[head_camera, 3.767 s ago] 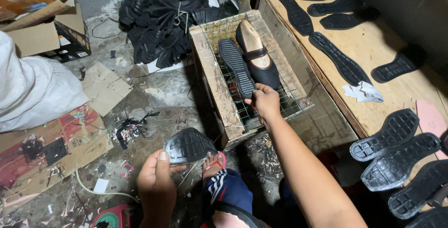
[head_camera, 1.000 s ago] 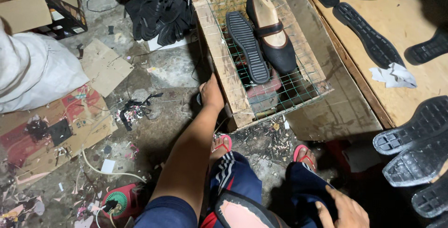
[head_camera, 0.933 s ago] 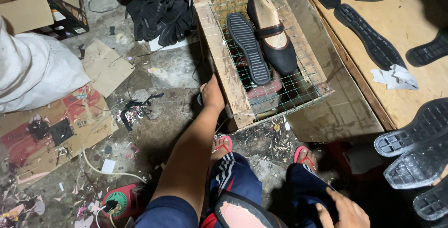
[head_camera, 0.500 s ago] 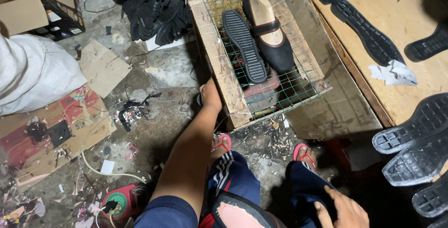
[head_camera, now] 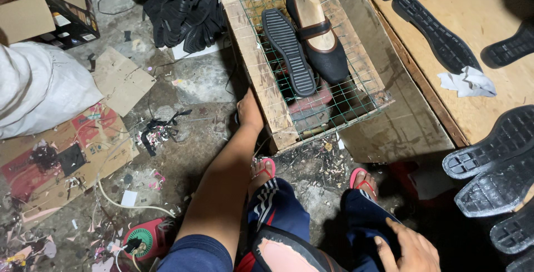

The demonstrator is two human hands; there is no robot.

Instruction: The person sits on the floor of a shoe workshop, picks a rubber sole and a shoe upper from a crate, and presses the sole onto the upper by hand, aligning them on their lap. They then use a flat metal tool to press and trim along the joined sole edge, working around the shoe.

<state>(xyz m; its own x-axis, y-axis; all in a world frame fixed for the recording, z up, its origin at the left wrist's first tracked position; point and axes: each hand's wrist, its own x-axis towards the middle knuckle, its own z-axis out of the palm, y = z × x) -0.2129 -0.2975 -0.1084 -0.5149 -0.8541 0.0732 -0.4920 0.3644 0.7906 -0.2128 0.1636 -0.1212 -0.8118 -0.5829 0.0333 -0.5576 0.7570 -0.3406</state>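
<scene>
Two hands in view. Left hand (head_camera: 250,110) reaches fwd, resting against the near-left outer wall of the wooden crate (head_camera: 253,55); fingers hidden on the far side, so can't tell if the grip is wide or closed, nothing visibly held. Just up and right of that hand, on the crate's wire mesh top, lie a black sole (head_camera: 289,50) and a black shoe (head_camera: 317,33) side by side, touching, long axes running away from the person, toes nearer. Sole sits closer to the left hand. Right hand (head_camera: 409,250) rests on the knee, fingers loosely spread, holding nothing, well apart from the crate. More soles on the worktop (head_camera: 489,110) far right.
</scene>
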